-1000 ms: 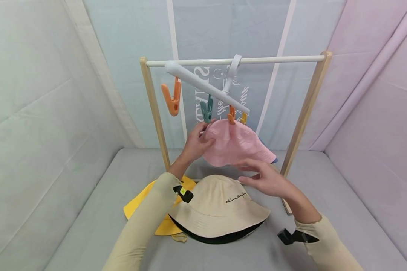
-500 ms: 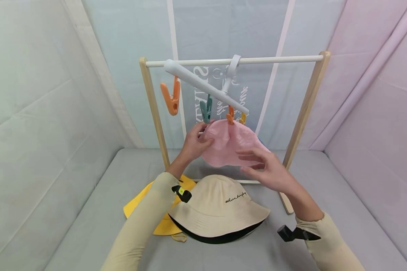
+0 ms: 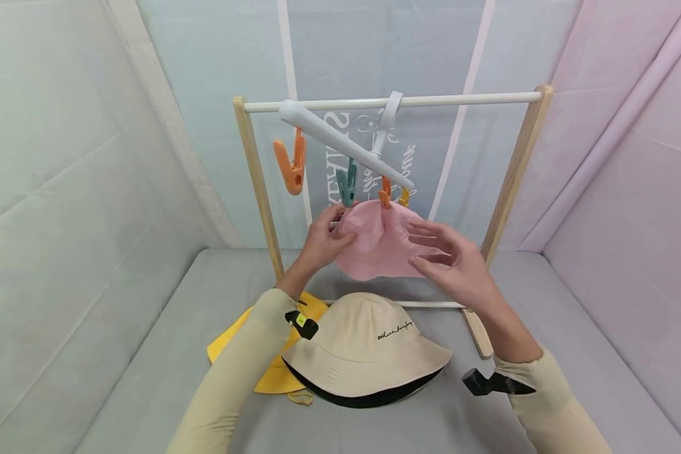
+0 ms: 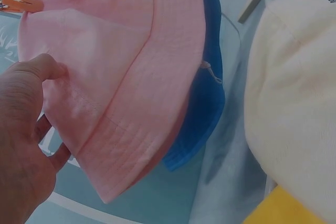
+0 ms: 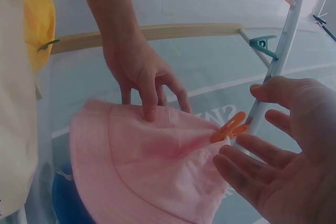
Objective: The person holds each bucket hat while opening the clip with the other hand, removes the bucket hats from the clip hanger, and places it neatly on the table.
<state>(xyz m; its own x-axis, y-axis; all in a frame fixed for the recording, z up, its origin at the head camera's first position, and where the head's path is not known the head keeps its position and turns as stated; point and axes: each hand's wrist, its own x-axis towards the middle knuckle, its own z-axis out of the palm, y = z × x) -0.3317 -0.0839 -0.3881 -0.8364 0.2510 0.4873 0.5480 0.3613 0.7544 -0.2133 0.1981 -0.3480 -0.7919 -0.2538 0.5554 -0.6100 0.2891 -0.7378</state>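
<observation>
A pink bucket hat (image 3: pixel 369 255) hangs by its crown from an orange clothespin (image 3: pixel 385 194) on a pale hanger (image 3: pixel 331 139). My left hand (image 3: pixel 320 241) pinches the hat's left side, thumb on the outer cloth and the other fingers behind it. In front of the hat's right part is my right hand (image 3: pixel 458 261), fingers spread and holding nothing. The right wrist view has its fingertips right by the orange clothespin. Behind the pink hat, the left wrist view reveals a blue hat (image 4: pixel 202 111), mostly hidden.
Other clothespins on the hanger are orange (image 3: pixel 291 167), green (image 3: pixel 347 183) and yellow (image 3: pixel 404 197). The hanger hooks over a rack's white rod (image 3: pixel 459 101) between wooden legs (image 3: pixel 258 183). Below, a cream bucket hat (image 3: pixel 363 347) overlaps a yellow hat (image 3: pixel 229 337).
My right hand has risen and moved right from below the pink hat's brim to in front of its right side. The left hand keeps its hold, and the hanger has swung slightly.
</observation>
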